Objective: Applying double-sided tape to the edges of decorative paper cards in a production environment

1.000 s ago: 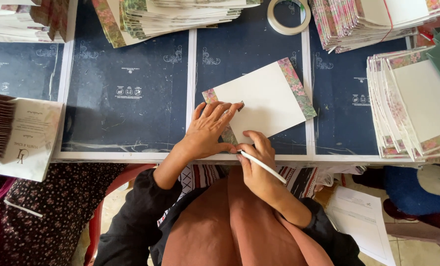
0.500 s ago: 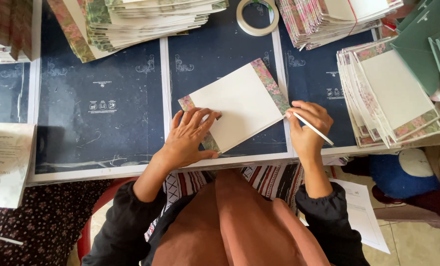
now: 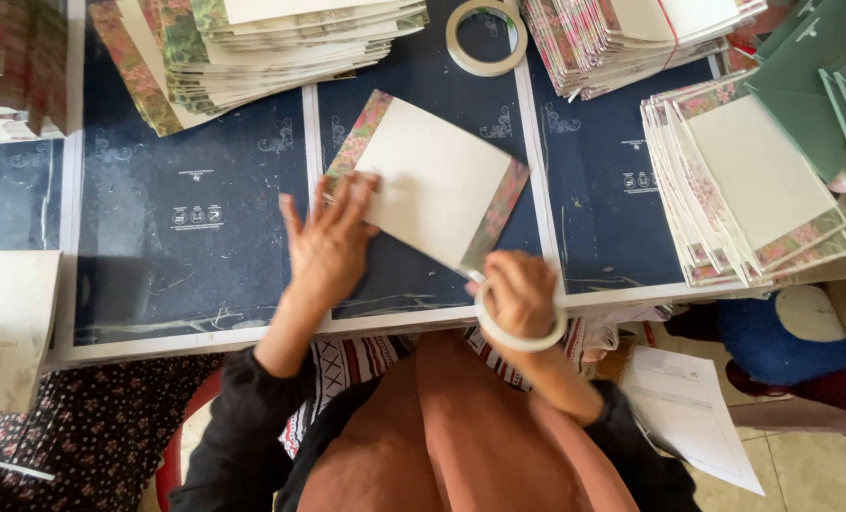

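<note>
The right hand [image 3: 520, 292] is closed around a roll of white tape [image 3: 516, 332], and its fingers hide most of the ring. The left hand [image 3: 331, 245] lies flat with fingers spread wide on the left corner of the cream card [image 3: 435, 180]. This card with floral edges lies on the dark table [image 3: 195, 256], and its long axis runs from 10 to 4 o'clock. At 12 o'clock, a second tape ring [image 3: 486, 36] is cut off by the frame.

Cream card [image 3: 432, 180] w/ pink-green floral edges; white tape roll [image 3: 518, 334]; dark blue mat [image 3: 195, 246].
</note>
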